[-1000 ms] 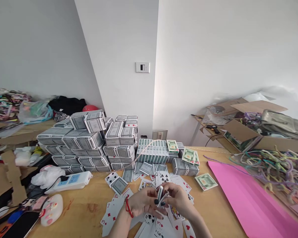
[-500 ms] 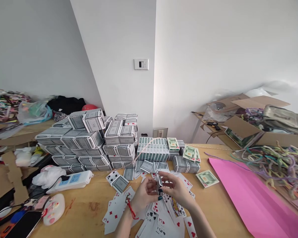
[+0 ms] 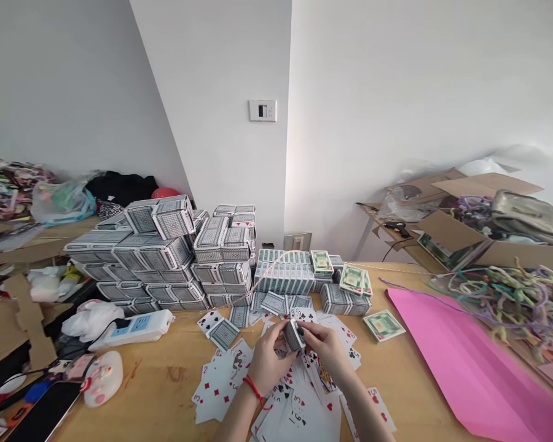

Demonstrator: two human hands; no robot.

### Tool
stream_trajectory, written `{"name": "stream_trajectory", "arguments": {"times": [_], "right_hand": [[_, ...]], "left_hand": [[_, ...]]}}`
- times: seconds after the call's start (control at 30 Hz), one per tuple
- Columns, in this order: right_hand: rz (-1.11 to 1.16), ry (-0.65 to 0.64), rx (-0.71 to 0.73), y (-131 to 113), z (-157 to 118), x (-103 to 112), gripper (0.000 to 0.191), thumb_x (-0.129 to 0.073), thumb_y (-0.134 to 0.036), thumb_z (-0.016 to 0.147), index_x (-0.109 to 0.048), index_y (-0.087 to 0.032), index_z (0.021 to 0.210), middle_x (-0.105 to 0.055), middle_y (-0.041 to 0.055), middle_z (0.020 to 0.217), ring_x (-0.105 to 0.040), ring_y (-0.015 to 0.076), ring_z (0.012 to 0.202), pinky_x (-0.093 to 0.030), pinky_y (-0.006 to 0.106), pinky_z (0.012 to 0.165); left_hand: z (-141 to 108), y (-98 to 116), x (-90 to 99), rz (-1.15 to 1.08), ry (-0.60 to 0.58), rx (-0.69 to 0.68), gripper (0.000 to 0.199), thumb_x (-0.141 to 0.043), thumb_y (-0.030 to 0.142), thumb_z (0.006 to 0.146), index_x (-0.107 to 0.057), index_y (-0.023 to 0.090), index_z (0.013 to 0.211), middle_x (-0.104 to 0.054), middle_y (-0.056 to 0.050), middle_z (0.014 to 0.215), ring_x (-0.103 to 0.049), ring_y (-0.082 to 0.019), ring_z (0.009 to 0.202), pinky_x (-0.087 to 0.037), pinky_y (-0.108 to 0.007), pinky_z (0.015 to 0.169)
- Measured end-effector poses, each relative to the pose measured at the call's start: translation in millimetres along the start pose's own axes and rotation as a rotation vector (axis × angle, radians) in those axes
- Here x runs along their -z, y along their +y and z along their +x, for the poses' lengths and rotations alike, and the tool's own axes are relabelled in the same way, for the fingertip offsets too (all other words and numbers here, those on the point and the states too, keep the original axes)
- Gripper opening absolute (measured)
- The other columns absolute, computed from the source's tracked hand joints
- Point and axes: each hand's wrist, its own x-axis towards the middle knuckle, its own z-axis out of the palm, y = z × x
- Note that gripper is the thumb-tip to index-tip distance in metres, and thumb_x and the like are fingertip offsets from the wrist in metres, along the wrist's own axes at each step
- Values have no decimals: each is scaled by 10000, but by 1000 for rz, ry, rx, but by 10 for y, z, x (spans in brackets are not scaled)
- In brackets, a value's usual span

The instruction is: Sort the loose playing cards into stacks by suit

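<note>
Both hands meet over the loose cards at the front centre of the table. My left hand (image 3: 273, 356) is closed on the left side of a small stack of playing cards (image 3: 294, 336), its patterned back turned up and tilted. My right hand (image 3: 321, 345) grips the same stack from the right, dark-nailed fingers on its edge. Under and around the hands lie many face-up cards (image 3: 216, 383), spread and overlapping. Behind them are a few face-down cards (image 3: 224, 334) and tall piles of grey-backed card blocks (image 3: 154, 252).
Green card boxes (image 3: 383, 325) sit at the right, beside a pink sheet (image 3: 461, 362). A white power strip (image 3: 138, 329), a phone (image 3: 46, 412) and a white and pink object (image 3: 102, 379) lie at the left. Pipe cleaners (image 3: 511, 307) are heaped far right.
The stack between my hands has turned from edge-on to showing its patterned back. My fingers have closed in around it. More red cards show by my right forearm, and the view has tilted slightly.
</note>
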Motion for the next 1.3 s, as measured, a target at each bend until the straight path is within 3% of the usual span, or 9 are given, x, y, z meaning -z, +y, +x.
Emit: {"name": "stream_trajectory", "arguments": {"times": [0.13, 0.5, 0.83, 1.03, 1.1, 1.17, 1.23, 1.3], "right_hand": [[19, -15, -10, 40, -40, -91, 394, -511, -494, 755, -692, -144, 753, -500, -10, 502, -387, 101, 453, -311, 221, 443], [143, 42, -98, 236, -41, -127, 442, -525, -542, 722, -552, -137, 548, -434, -30, 437, -327, 73, 405, -244, 204, 425], [-125, 196, 51, 207, -81, -178, 440, -460, -505, 772, -538, -142, 535, -391, -25, 457, -346, 97, 444, -276, 219, 440], [-173, 279, 54, 236, -108, -224, 494, -392, -560, 780, -509, -163, 512, -414, -21, 423, -381, 116, 423, -308, 228, 441], [-171, 275, 56, 249, -122, -240, 508, -333, -571, 799, -564, -160, 609, -447, -15, 427, -415, 133, 417, -337, 235, 436], [-165, 253, 78, 262, -137, -248, 518, -309, -563, 811, -612, -144, 842, -491, -8, 463, -455, 153, 436, -377, 249, 449], [-158, 226, 99, 274, -152, -252, 551, -295, -544, 824, -565, -126, 1061, -511, -6, 483, -476, 163, 444, -405, 264, 467], [-151, 209, 106, 283, -161, -256, 569, -296, -527, 830, -517, -117, 1159, -518, -4, 483, -480, 167, 436, -413, 274, 471]], "left_hand": [[-18, -57, -13, 175, 63, -65, 559, -571, 119, 667, -457, 254, 1197, -552, -72, 1179, -555, -252, 1028, -508, -396, 825], [-39, -147, 17, 328, -10, -147, 603, -518, 81, 700, -368, 255, 1258, -491, -61, 1255, -465, -229, 1144, -436, -404, 932], [-61, -166, -11, 417, -18, -187, 561, -508, 171, 762, -336, 249, 1291, -476, -74, 1269, -436, -232, 1173, -424, -405, 945], [-58, -150, -74, 448, 43, -219, 583, -490, 93, 733, -362, 262, 1275, -483, -69, 1246, -449, -237, 1154, -440, -407, 921], [-54, -127, -96, 435, 52, -217, 595, -481, 71, 724, -364, 265, 1274, -469, -68, 1245, -448, -230, 1151, -443, -394, 920], [-51, -92, -105, 415, 44, -221, 598, -477, 63, 722, -367, 272, 1272, -457, -65, 1241, -447, -223, 1144, -442, -381, 920], [-52, -57, -101, 392, 37, -226, 590, -483, 62, 717, -383, 274, 1258, -456, -63, 1219, -454, -221, 1125, -440, -380, 919], [-57, -34, -92, 371, 36, -215, 579, -488, 63, 717, -392, 275, 1247, -455, -65, 1195, -460, -222, 1106, -441, -388, 914]]}}
